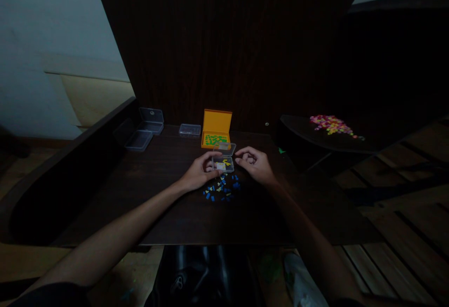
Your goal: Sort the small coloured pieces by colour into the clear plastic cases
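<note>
My left hand point(200, 171) grips the left side of a small clear plastic box point(230, 168) whose hinged lid stands up at the back. Several yellow pieces point(226, 162) and a pale patch lie inside it. Just right of the box is my right hand point(257, 164), fingers curled and thumb close to the index finger; whether something tiny sits between them I cannot make out. Loose blue and pale yellow pieces point(227, 189) are scattered on the dark table below the box. Directly behind it stands an orange box point(217, 122) with its lid raised, holding green pieces point(214, 140).
Empty-looking clear boxes point(139, 140) stand open at the back left, and a closed clear box point(190, 130) lies beside the orange one. On a dark side ledge at right is a heap of pink and yellow pieces point(331, 124). A raised panel point(70, 176) borders the table's left.
</note>
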Available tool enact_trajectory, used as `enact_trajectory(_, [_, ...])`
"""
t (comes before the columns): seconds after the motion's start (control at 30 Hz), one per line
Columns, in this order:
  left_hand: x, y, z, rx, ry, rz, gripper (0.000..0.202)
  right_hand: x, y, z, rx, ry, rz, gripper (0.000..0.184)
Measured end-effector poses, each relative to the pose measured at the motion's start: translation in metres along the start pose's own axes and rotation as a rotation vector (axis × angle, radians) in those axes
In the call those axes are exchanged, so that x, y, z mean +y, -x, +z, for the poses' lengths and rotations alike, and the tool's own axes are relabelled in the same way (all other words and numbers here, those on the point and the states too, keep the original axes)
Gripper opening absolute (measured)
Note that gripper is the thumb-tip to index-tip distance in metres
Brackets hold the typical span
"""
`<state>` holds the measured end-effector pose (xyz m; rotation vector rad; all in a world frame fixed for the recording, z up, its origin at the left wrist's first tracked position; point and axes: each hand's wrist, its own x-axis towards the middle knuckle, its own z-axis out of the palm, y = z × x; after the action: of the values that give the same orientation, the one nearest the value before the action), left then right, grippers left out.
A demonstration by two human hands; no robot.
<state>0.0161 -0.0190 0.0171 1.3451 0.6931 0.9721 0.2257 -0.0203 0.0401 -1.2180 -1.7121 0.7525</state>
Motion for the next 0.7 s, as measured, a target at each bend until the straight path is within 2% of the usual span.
enact_trajectory(0.13, [0.005,-0.001,-0.003,0.024,0.062,0.022,0.05,0.003,-0.001,0.001,0.006,-0.15,0.014,0.046])
enact_trajectory(0.23, [0.005,-0.002,-0.004,0.051,0.107,0.056,0.047,0.005,0.001,0.004,-0.052,-0.19,0.024,0.067])
enact_trajectory(0.33, [0.004,-0.003,-0.005,0.05,0.143,0.084,0.049,0.004,0.003,0.008,-0.128,-0.209,0.037,0.08])
enact_trajectory(0.5, [0.003,-0.004,-0.007,0.052,0.167,0.092,0.061,0.005,0.005,0.016,-0.181,-0.237,0.064,0.081])
enact_trajectory(0.7, [0.002,-0.003,-0.009,0.05,0.128,0.102,0.096,0.009,0.005,0.02,-0.145,-0.247,0.048,0.087])
